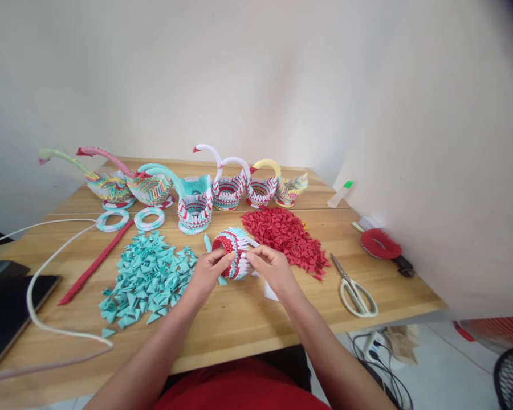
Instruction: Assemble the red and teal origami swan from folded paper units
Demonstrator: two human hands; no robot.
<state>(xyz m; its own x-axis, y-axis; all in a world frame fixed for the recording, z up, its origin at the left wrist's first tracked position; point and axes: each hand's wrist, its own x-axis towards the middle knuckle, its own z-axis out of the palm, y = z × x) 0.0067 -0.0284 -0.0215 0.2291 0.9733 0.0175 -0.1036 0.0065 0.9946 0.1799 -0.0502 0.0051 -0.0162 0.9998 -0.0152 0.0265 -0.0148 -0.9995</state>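
Between my hands, above the front of the table, is a round origami bowl point(238, 266) built of folded red, turquoise and white paper pieces. It is tipped on its side, its red part facing left and white points facing right. My left hand point(208, 276) grips its left side with thumb and fingers. At the white-pointed edge, my right hand point(276, 270) is closed in a pinch; whether a separate paper piece is between the fingertips cannot be made out. A pile of turquoise folded pieces point(149, 279) lies to the left, and red folded pieces point(284, 236) are heaped behind my right hand.
Several paper swans, including a turquoise-necked one point(195, 208), stand along the back. Two paper rings point(149, 218), a long red paper strip point(96, 262) and a white cable point(40, 319) lie left. Scissors point(357, 293) and a red round paper piece point(380, 244) lie right.
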